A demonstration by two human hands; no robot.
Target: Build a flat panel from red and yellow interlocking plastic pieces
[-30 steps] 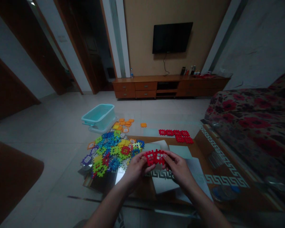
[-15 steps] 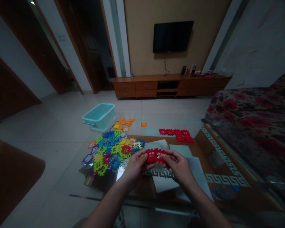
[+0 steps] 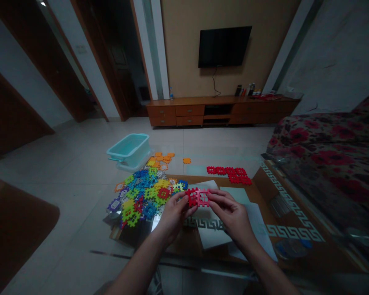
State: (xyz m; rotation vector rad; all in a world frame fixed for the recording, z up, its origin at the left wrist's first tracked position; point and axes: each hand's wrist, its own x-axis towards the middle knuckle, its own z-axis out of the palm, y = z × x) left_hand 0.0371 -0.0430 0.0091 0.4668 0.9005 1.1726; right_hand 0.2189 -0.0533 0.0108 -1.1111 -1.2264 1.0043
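Two red window-shaped interlocking blocks are held edge to edge above the glass table. My left hand is closed on the left red block, thumb in front. My right hand pinches the right red block, which catches the light and looks pinker. Whether their teeth are fully locked I cannot tell. Left of my hands spreads a heap of mixed-colour interlocking blocks. Beyond my right hand lie several red blocks in two staggered rows.
A turquoise basket stands at the table's far left, with orange blocks beside it and a lone orange piece farther right. White sheets show under my right forearm. A flowered sofa borders the right side.
The pair of red blocks has tilted and shifted slightly left and up; its right block now looks brighter and pinker. Both hands keep their hold.
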